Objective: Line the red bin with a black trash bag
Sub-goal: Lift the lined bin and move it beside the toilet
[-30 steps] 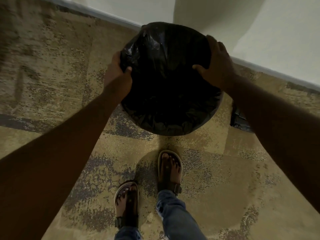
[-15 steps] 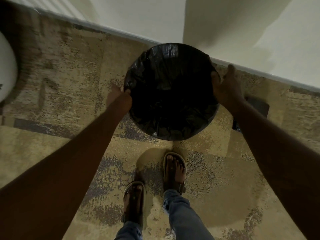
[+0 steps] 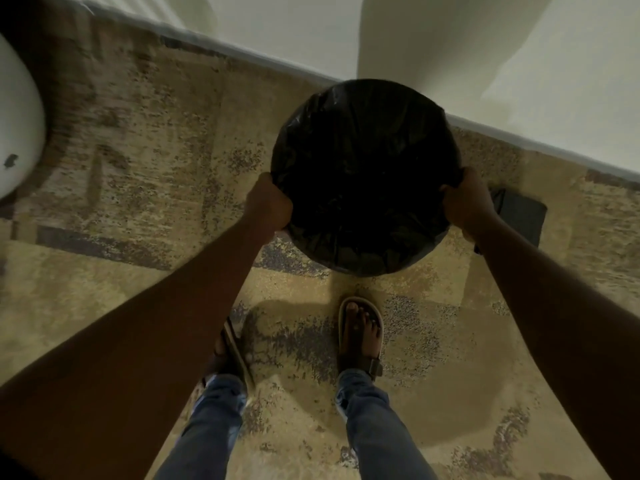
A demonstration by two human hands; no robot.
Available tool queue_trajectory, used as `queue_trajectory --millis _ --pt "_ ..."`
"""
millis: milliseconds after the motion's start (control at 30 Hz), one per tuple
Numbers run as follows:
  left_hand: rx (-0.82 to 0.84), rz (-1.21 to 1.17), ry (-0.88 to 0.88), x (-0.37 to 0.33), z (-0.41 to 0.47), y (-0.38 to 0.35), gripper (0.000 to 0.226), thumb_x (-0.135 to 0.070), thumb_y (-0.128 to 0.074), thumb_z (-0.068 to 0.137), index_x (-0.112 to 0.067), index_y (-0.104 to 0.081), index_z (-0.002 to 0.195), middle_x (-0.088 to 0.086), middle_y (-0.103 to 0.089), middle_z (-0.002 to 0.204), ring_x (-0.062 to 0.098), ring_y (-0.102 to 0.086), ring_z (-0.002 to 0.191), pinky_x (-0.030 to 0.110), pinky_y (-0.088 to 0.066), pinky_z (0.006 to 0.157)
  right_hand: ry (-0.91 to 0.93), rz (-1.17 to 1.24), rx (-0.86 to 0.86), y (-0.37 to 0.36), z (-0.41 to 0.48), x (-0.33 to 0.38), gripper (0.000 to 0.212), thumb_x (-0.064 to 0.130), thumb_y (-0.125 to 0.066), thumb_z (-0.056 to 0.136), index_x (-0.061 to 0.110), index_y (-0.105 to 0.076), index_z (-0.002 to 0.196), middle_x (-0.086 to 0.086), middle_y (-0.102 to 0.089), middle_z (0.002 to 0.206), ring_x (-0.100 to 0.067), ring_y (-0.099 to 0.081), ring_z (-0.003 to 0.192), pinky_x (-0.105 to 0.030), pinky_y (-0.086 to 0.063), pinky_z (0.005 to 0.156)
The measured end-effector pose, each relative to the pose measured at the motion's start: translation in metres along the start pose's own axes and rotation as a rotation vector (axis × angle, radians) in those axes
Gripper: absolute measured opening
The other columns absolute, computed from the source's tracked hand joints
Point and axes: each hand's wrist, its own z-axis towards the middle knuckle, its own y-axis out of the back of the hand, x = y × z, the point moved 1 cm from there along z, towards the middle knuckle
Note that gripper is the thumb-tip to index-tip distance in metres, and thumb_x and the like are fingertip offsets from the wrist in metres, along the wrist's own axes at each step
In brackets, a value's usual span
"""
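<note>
On the carpet (image 3: 138,168) by the wall, left hand (image 3: 268,206) and right hand (image 3: 467,202) fist the trash bag (image 3: 363,174) over the hidden bin's sides; tugging harder could tear it.

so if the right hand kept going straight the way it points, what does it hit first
Probably the black trash bag it already grips; the right hand points inward across the bin mouth. Depth is unclear.

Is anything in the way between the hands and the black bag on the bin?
No, nothing visible is. The left hand and the right hand are already closed on the black trash bag, one at each side of the bin's mouth. The bag covers the bin completely, so no red shows.
</note>
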Motion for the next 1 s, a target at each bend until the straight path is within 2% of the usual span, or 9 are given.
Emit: queue_trajectory --millis 100,167,267,433,533,767,900,1000 --pt "0.029 -0.01 -0.03 0.003 -0.008 0.009 0.055 -0.022 -0.059 0.082 -0.011 -0.044 0.133 0.018 -0.056 0.128 0.039 -0.059 0.109 0.056 -0.053 0.088 -0.021 -0.021 -0.027 -0.004 -0.014 0.003 0.039 0.015 -0.048 0.093 0.012 -0.041 0.131 -0.016 -0.054 0.126 -0.033 -0.054 0.11 -0.054 -0.05 0.09" --pt "0.041 -0.031 -0.05 0.004 -0.014 0.011 0.064 -0.03 -0.059 0.073 -0.013 -0.045 0.132 0.017 -0.057 0.127 0.038 -0.06 0.108 0.056 -0.053 0.087 -0.034 -0.033 -0.034 -0.004 -0.021 0.003 0.038 0.015 -0.047 0.094 0.011 -0.041 0.13 -0.017 -0.054 0.126 -0.035 -0.054 0.111 -0.055 -0.049 0.09" --pt "0.059 -0.081 -0.065 0.01 -0.021 0.024 0.07 -0.036 -0.056 0.065 -0.015 -0.047 0.131 0.015 -0.059 0.125 0.036 -0.061 0.106 0.056 -0.054 0.086 -0.036 -0.015 -0.052 -0.008 -0.038 0.011 0.038 0.016 -0.046 0.096 0.009 -0.04 0.133 -0.015 -0.056 0.124 -0.031 -0.055 0.104 -0.046 -0.049 0.084" --pt "0.047 -0.112 -0.074 0.028 -0.032 0.074 0.055 -0.018 -0.058 0.078 -0.015 -0.049 0.132 0.013 -0.062 0.12 0.034 -0.063 0.102 0.055 -0.056 0.08 -0.013 0.031 -0.072 -0.024 -0.075 0.045 0.038 0.013 -0.044 0.097 0.009 -0.04 0.134 -0.018 -0.055 0.125 -0.03 -0.055 0.101 -0.045 -0.051 0.081" --pt "0.023 -0.122 -0.105 0.042 -0.033 0.108 0.051 -0.009 -0.055 0.086 -0.017 -0.048 0.135 0.01 -0.06 0.124 0.031 -0.061 0.107 0.052 -0.056 0.084 0.023 0.045 -0.066 -0.038 -0.096 0.071 0.038 0.013 -0.044 0.097 0.008 -0.039 0.135 -0.019 -0.055 0.125 -0.031 -0.056 0.1 -0.046 -0.052 0.079" --pt "-0.055 -0.157 -0.104 0.075 -0.021 0.191 0.046 -0.013 -0.055 0.085 -0.017 -0.052 0.131 0.009 -0.062 0.119 0.033 -0.062 0.104 0.057 -0.055 0.083 0.11 0.089 -0.039 -0.086 -0.132 0.139 0.037 0.01 -0.042 0.096 0.008 -0.042 0.133 -0.015 -0.056 0.125 -0.023 -0.053 0.098 -0.039 -0.047 0.075" --pt "-0.101 -0.164 -0.066 0.099 -0.004 0.26 0.045 -0.007 -0.055 0.089 -0.015 -0.05 0.133 0.014 -0.059 0.128 0.036 -0.059 0.111 0.057 -0.053 0.086 0.131 0.092 0.004 -0.139 -0.146 0.191 0.036 0.012 -0.044 0.095 0.01 -0.044 0.131 -0.013 -0.057 0.124 -0.029 -0.056 0.108 -0.043 -0.051 0.083" --pt "-0.122 -0.181 -0.051 0.112 0.01 0.297 0.046 -0.008 -0.057 0.089 -0.015 -0.049 0.134 0.012 -0.058 0.128 0.034 -0.059 0.112 0.056 -0.052 0.088 0.128 0.06 0.013 -0.173 -0.149 0.22 0.036 0.015 -0.044 0.095 0.012 -0.044 0.131 -0.013 -0.057 0.125 -0.026 -0.055 0.108 -0.039 -0.047 0.081"
